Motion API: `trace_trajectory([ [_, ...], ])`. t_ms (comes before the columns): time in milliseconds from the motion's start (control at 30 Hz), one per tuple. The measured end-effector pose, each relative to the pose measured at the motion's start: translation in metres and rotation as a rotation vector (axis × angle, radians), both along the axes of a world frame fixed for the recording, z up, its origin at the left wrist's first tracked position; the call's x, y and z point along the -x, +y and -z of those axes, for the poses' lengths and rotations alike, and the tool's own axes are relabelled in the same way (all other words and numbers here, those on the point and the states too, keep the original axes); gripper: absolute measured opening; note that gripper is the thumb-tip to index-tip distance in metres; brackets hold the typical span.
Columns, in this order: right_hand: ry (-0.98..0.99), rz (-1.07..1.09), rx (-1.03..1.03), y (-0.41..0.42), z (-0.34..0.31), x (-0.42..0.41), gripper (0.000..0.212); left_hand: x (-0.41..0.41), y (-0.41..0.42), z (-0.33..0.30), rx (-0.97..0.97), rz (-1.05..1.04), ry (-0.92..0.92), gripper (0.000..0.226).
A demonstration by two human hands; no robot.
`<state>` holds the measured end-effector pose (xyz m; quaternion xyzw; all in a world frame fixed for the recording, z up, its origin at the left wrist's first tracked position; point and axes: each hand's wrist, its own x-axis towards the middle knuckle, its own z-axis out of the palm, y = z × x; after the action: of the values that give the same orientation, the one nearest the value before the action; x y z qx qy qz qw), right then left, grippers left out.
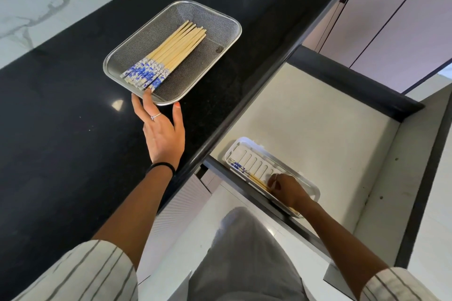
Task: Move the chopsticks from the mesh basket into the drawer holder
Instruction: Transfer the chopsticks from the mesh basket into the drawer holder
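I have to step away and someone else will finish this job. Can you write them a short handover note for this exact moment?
Left hand: open, fingertips at the near rim of the mesh basket on the black counter, holding nothing.
Right hand: down in the open drawer, fingers closed on the chopsticks in the holder, which lie along the near side of the white holder.
Done: those few chopsticks are in the holder.
Left: the bundle in the basket, most of the chopsticks, has yet to be moved. Release the right hand, then carry the rest over.
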<state>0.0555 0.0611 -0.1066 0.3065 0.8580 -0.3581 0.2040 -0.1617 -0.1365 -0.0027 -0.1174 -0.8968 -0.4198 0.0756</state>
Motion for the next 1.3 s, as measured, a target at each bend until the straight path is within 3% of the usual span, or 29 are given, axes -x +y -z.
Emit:
trace_trajectory([
  [200,-0.048,-0.167,0.015,0.013,-0.015,0.007,0.020,0.001,0.001,0.000,0.002,-0.006,0.004,0.064],
  [533,-0.118,-0.217,-0.108,0.015,-0.062,0.035,0.029,-0.002,0.001,-0.002,0.015,-0.004,0.020,0.061],
  [600,0.000,-0.197,-0.080,0.011,-0.096,0.048,0.024,-0.001,0.001,-0.002,0.008,-0.011,0.019,0.060],
  [800,0.777,-0.139,-0.204,-0.014,-0.206,0.124,0.022,-0.003,0.001,-0.002,0.015,-0.030,0.003,0.060],
  [900,0.915,-0.206,-0.209,-0.031,-0.230,0.174,0.018,-0.003,0.000,-0.005,0.010,-0.028,0.002,0.061],
  [967,0.869,-0.299,-0.233,-0.038,-0.228,0.207,0.018,-0.003,0.000,-0.006,0.005,-0.026,-0.004,0.063],
  [1167,0.435,-0.490,-0.294,-0.044,-0.198,0.275,0.040,-0.002,0.002,-0.007,0.011,-0.038,-0.024,0.065],
  [1300,0.367,-0.602,-0.386,-0.047,-0.190,0.299,0.056,-0.002,0.002,-0.006,0.005,-0.051,-0.023,0.066],
])
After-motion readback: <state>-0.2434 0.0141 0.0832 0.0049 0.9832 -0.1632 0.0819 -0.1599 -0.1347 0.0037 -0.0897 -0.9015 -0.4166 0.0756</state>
